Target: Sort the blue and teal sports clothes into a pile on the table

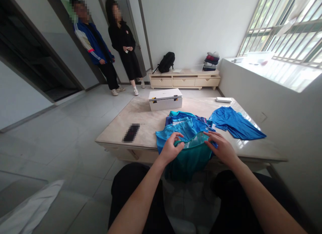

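Observation:
A teal green garment (192,161) hangs over the near edge of the table, its open hem or waist edge facing up and its paler inside showing. At the left end of that edge, my left hand (172,148) is closed on the fabric, fingers curled and thumb against it. My right hand (221,145) grips the opposite end. Just beyond lies a light blue garment (179,129), spread on darker blue clothes (201,126). Farther right, a blue garment (233,123) lies loosely on the tabletop. The garment's lower part hangs in shadow between my knees.
The stone-look table (113,135) holds a white box (166,101), a blurred dark phone-like object (131,132) and a small white item (223,99). Behind stands a low cabinet (183,82) with a backpack (166,62) and folded clothes (211,62). Two people stand at the back left.

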Demonstrator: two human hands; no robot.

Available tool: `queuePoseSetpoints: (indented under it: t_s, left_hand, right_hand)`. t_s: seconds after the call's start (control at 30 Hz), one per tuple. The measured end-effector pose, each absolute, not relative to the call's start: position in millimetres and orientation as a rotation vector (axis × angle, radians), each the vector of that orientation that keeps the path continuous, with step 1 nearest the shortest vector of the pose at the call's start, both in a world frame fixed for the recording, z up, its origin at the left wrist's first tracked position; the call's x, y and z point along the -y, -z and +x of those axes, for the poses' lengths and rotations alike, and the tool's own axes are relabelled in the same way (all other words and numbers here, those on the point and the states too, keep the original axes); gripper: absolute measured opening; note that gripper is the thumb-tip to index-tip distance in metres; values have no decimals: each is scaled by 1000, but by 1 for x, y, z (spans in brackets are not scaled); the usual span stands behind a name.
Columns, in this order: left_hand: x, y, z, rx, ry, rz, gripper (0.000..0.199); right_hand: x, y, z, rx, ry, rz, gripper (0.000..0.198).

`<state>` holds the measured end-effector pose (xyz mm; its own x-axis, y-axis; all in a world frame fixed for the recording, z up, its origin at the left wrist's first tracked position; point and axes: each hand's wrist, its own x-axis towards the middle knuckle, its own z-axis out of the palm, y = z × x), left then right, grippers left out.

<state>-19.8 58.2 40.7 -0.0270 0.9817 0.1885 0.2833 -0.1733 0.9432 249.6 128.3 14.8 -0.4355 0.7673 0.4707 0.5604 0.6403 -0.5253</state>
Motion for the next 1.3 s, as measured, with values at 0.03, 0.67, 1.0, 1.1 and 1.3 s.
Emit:
queuePoseSetpoints:
  t_s: [0.03, 0.67, 1.0, 1.1, 1.3]
  left_hand:
    - [-58, -38, -18, -1391, -1155, 1552, 30]
    - [-52, 8, -1, -1783, -185, 1908, 15]
    - [-67, -31, -44, -1956, -766, 1843, 14]
    - [-69, -38, -51, -1905, -1014, 1745, 13]
    - [-63, -46, -46, -1926, -1267, 1688, 9]
  right_hand:
    - [-127, -15, 248, 2152, -429, -1023, 21]
    - [-115, -33, 248, 1775, -1424, -717, 39]
    - [-138, -20, 281, 2153, -932, -1121, 22]
    - [-143, -11, 285, 2263, -680, -1255, 17]
    - [-144, -8, 281, 2291, -494, -1358, 17]
